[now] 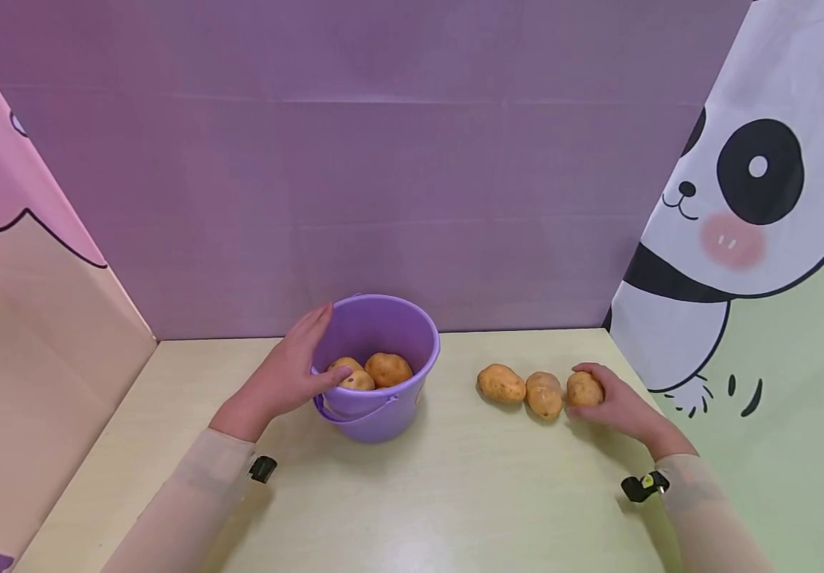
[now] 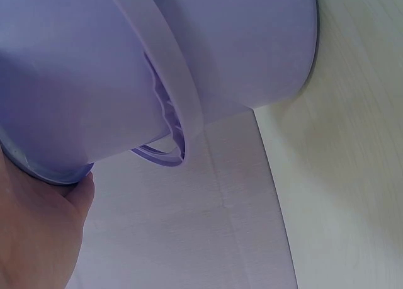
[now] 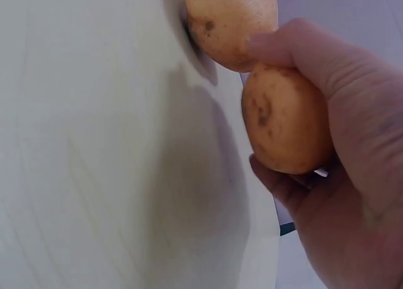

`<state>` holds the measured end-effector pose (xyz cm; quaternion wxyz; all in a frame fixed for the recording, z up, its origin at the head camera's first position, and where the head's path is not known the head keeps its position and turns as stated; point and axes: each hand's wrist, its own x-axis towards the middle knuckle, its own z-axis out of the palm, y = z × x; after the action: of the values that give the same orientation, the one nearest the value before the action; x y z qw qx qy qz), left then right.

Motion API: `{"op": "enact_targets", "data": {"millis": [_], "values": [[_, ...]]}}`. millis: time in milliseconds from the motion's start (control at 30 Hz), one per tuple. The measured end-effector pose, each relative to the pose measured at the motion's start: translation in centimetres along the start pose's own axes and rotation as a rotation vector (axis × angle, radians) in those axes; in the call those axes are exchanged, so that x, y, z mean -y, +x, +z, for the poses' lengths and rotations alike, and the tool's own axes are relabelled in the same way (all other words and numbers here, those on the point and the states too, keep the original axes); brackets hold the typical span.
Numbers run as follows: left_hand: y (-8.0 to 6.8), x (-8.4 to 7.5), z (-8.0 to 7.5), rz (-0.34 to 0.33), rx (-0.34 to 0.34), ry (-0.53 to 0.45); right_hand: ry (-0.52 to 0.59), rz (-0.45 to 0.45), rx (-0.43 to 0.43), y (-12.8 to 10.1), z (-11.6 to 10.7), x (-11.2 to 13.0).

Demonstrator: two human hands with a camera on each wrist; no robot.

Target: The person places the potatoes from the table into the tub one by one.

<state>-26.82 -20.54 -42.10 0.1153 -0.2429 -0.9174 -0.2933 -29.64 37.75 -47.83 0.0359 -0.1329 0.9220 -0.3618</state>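
A purple bucket stands upright on the table, with several potatoes inside it. My left hand holds the bucket's left side, its thumb reaching over the rim. In the left wrist view the bucket's wall fills much of the picture, and part of the hand shows at the rim. To the right, my right hand grips a potato between thumb and fingers. The right wrist view shows this potato just above the table. Two more potatoes, a middle one and a left one, lie beside it.
The pale wooden table meets a purple backdrop behind the bucket. A panda panel borders the right side, a pink and beige panel the left. The bucket's handle hangs down at its front.
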Motion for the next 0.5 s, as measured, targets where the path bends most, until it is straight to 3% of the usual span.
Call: {"op": "enact_targets", "data": {"millis": [200,500], "values": [[-0.02,0.05,0.05,-0.008,0.004,0.002,0.003,-0.054,-0.096,0.26,-0.03,0.28],[-0.01,0.19,0.10,-0.007,0.003,0.004,0.082,-0.033,-0.128,0.72,0.03,0.90]]}}
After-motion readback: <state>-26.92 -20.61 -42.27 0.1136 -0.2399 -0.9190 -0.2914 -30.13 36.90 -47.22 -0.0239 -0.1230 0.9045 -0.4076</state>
